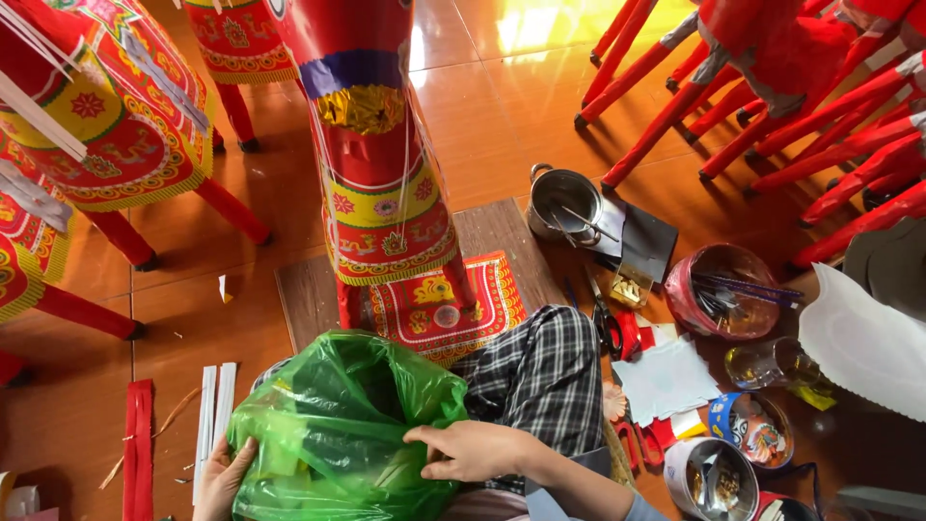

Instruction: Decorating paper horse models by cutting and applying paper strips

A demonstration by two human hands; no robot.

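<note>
On the person's lap sits one crumpled, translucent green plastic bag (338, 425), mouth open. Both hands grip it: left hand (224, 478) at its side, right hand (473, 451) pinching its rim. Two white paper strips (214, 410) lie on the floor beside it.

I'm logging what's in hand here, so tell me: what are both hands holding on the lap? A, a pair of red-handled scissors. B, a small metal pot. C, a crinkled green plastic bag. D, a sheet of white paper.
C: the left hand and right hand both grip the crinkled green plastic bag on the lap.
</note>
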